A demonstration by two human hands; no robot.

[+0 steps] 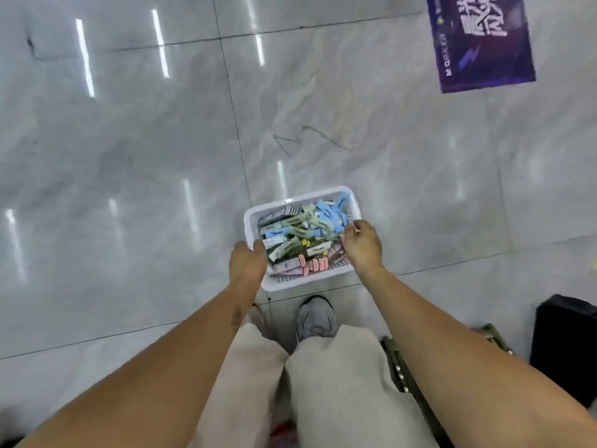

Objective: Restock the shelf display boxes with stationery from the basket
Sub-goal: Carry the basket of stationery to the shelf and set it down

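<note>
Bright, even overhead light; white strip-lamp glare streaks across the glossy floor tiles (pixel 129 140), esp. upper left & mid left. Soft shadows only. Slight motion blur throughout, wide-angle bending at edges, lower frame soft.

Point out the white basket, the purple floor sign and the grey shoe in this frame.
white basket (pixel 302 199): head view, on its far rim.
purple floor sign (pixel 481 43): head view, near the middle of the sign.
grey shoe (pixel 316 318): head view, on its laced upper.

white perforated plastic basket (pixel 255 218): smooth, slightly glossy
grey marble-look tiled floor (pixel 129 140): polished, glossy
beige trousers (pixel 339 383): matt cloth
</note>
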